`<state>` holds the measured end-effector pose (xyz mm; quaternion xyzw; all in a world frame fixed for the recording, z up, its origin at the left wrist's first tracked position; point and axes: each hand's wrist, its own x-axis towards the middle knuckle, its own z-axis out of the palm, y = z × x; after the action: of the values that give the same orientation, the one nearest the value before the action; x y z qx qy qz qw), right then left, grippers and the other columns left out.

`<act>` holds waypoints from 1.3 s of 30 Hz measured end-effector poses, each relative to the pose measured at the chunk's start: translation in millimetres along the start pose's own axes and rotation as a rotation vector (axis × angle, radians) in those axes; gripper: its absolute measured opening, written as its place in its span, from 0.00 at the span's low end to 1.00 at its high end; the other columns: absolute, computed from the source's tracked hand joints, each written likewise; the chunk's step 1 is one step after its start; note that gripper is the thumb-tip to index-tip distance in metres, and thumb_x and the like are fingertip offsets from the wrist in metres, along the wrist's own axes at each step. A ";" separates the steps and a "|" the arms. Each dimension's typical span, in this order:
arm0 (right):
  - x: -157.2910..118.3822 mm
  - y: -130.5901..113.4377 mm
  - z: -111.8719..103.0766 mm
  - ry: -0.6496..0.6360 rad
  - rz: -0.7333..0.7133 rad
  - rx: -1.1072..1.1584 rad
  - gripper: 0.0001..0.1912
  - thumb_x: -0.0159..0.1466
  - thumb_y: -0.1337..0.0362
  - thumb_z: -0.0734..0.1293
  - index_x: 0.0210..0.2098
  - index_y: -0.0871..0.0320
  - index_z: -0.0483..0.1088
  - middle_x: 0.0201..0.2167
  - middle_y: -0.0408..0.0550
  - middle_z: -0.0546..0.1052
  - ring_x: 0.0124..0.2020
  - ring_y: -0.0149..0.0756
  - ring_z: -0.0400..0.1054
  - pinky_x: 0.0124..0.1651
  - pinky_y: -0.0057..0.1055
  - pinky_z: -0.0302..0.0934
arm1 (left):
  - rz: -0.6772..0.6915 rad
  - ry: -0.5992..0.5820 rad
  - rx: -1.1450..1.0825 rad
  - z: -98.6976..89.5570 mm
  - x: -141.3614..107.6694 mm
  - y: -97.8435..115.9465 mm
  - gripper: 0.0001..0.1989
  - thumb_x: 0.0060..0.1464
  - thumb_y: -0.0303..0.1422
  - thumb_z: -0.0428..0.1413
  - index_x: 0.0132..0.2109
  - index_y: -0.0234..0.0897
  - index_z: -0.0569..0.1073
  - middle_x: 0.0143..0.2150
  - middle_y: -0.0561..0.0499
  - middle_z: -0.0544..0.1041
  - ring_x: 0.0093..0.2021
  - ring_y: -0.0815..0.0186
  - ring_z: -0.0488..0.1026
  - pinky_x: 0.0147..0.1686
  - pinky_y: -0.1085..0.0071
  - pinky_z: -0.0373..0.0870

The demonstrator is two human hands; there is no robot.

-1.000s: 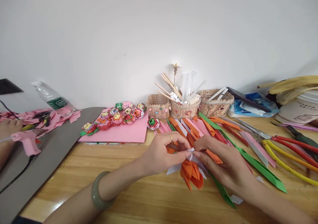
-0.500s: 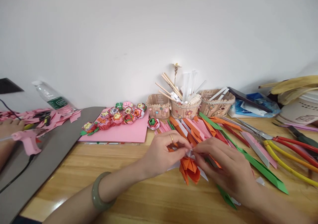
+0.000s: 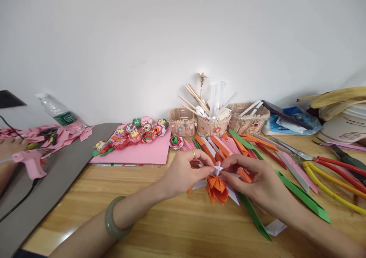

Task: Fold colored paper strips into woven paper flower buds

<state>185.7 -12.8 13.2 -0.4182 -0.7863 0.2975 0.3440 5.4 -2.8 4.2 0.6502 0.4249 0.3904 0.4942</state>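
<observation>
Slanting in low from near left of the orange folded-paper flower (image 3: 216, 189) with the left forearm (image 3: 85, 235), banded by a smooth grey-green bangle (image 3: 113, 219); from near right with the bare right forearm (image 3: 317, 229). Holding the left hand (image 3: 187, 174), gold-ringed, and the right hand (image 3: 257, 176) on either side of the flower, backs upward, wrists bent inward. Pinching between thumb and forefinger of each a small white pointed folded-paper piece (image 3: 218, 170), just beyond the flower; cannot tell whether joined to it. Other fingers curled, partly hidden.

To the flower's near right, passing under the right hand, a long green folded-paper strip (image 3: 256, 218), beside a creased white paper scrap (image 3: 276, 227) on the brown wooden desk (image 3: 160, 223). Crowded just beyond the flower, partly blocked by both hands, with orange, pink and white folded-paper strips (image 3: 223, 147). Well right of it, a red-handled metal tool (image 3: 337, 166). Left of it and farther, multicoloured round paper flowers (image 3: 134, 136) on a flat pink sheet (image 3: 157, 151). Straight beyond it, a stick-filled wooden basket (image 3: 213, 128).
</observation>
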 end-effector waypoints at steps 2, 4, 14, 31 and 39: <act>1.2 -0.9 -0.8 0.001 0.011 -0.012 0.04 0.58 0.65 0.63 0.28 0.56 0.69 0.24 0.42 0.75 0.26 0.32 0.67 0.29 0.27 0.62 | 0.009 0.005 -0.003 -0.2 0.0 0.1 0.04 0.45 0.30 0.57 0.30 0.32 0.71 0.28 0.51 0.75 0.29 0.70 0.72 0.31 0.74 0.69; 2.2 -1.3 -1.0 0.004 0.018 -0.023 0.04 0.58 0.65 0.63 0.28 0.56 0.69 0.24 0.43 0.75 0.25 0.32 0.67 0.29 0.27 0.62 | 0.022 0.005 -0.006 -0.6 0.2 -0.1 0.04 0.45 0.29 0.57 0.29 0.32 0.71 0.28 0.51 0.75 0.29 0.70 0.72 0.31 0.74 0.69; -4.3 3.0 7.1 0.109 -0.153 -0.150 0.05 0.58 0.69 0.61 0.26 0.56 0.66 0.23 0.43 0.73 0.23 0.30 0.66 0.26 0.27 0.62 | 0.054 -0.002 0.078 2.0 -2.4 -0.2 0.03 0.45 0.29 0.56 0.29 0.33 0.71 0.28 0.51 0.74 0.28 0.71 0.70 0.28 0.76 0.68; -9.4 6.9 4.2 0.072 -0.295 -0.268 0.03 0.60 0.70 0.61 0.31 0.55 0.64 0.23 0.43 0.73 0.22 0.30 0.65 0.25 0.27 0.58 | 0.330 0.097 0.256 3.9 -7.3 2.6 0.04 0.45 0.25 0.54 0.24 0.34 0.69 0.24 0.52 0.71 0.25 0.72 0.66 0.26 0.76 0.64; -7.4 6.9 4.0 0.136 -0.290 -0.232 0.05 0.60 0.71 0.60 0.29 0.55 0.64 0.23 0.44 0.73 0.23 0.30 0.66 0.25 0.26 0.59 | -0.069 -0.040 -0.175 -2.7 2.5 12.4 0.10 0.52 0.35 0.51 0.37 0.33 0.73 0.32 0.49 0.76 0.31 0.68 0.72 0.30 0.74 0.67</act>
<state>188.6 -16.6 3.5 -0.3566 -0.8423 0.1234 0.3849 5.8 -1.5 17.1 0.5972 0.4012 0.3958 0.5707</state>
